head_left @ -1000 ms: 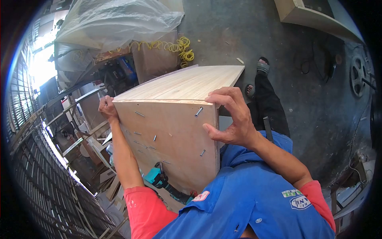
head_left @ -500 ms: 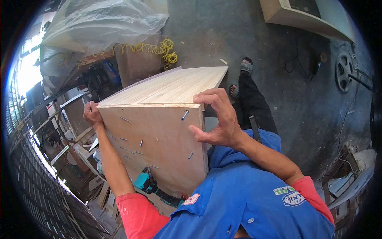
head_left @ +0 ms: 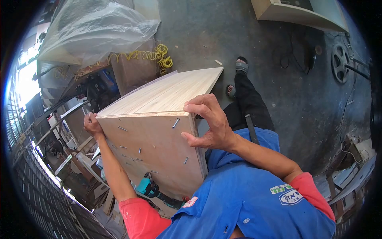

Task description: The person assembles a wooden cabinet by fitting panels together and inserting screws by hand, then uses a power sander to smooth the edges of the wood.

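Observation:
A plywood panel (head_left: 159,137) faces up in front of me, with several loose screws (head_left: 176,123) scattered on it. Along its far edge it meets a pale wooden board (head_left: 159,93) that slopes away toward the floor. My left hand (head_left: 92,124) is closed on the far left corner where the two meet. At the far right corner, my right hand (head_left: 211,123) curves around the edge, fingertips on the pale board's edge and thumb against the plywood. A teal cordless drill (head_left: 148,186) lies on the plywood's near side, close to my body.
Clear plastic sheeting (head_left: 99,28) covers things at the far left, beside a coiled yellow hose (head_left: 161,55). Another wooden cabinet piece (head_left: 290,15) stands at the upper right, near a spoked wheel (head_left: 341,63). Wood scraps (head_left: 105,197) lean at the left.
My view has shifted slightly, so the panel's far edge appears lower in the picture. Both hands stay at the same corners; the screws and drill keep their places on the plywood.

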Demonstrator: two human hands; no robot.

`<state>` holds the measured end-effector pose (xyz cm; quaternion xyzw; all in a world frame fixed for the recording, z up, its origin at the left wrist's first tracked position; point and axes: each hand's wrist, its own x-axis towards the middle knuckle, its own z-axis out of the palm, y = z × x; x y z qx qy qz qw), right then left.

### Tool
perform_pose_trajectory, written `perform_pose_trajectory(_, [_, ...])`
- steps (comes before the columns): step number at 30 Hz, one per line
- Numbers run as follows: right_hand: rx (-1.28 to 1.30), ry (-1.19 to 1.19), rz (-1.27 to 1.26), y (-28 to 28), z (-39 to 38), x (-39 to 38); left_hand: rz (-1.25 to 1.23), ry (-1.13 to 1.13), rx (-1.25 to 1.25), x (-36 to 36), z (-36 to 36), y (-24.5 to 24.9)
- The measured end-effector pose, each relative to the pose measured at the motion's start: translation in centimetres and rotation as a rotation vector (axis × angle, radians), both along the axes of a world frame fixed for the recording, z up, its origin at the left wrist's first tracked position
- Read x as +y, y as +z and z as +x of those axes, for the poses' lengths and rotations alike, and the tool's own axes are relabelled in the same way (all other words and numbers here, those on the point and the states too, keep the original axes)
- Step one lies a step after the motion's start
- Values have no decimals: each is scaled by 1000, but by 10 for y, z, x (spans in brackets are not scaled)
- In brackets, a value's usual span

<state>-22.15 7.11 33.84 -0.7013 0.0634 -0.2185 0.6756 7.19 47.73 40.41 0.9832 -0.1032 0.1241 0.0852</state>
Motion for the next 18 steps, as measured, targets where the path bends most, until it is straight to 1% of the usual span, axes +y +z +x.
perform_pose_trajectory(2, [2, 21, -5, 0, 0, -4, -6, -14, -4, -1, 0, -2])
perform_pose_trajectory(4, [7, 46, -10, -4, 0, -11, -28, 40, -28, -2, -2, -3])
perform_pose_trajectory(6, [-38, 223, 88, -15, -1, -24, -17, 37, -16, 2, -2, -3])
perform_pose_trajectory(7, [-37, 226, 84, -23, 1, -29, -9, 33, -15, 4, -1, -3])
perform_pose_trajectory(9, [-84, 313, 37, -35, 4, -35, -5, 50, -14, 6, 1, -4])
perform_pose_trajectory(11, [-69, 303, -9, -35, 7, -37, -6, 62, -16, 6, -1, -4])
perform_pose_trajectory(13, [-112, 301, -142, -45, 12, -39, -23, 101, 1, 3, -3, -4])
perform_pose_trajectory(14, [-121, 301, -150, -48, 14, -40, -30, 101, -8, 1, -5, -3])
perform_pose_trajectory(16, [-127, 304, -240, -51, 18, -45, -37, 158, -114, -3, -13, -7])
perform_pose_trajectory(18, [-112, 288, -243, -52, 25, -47, -68, 116, -166, -6, -22, -7])
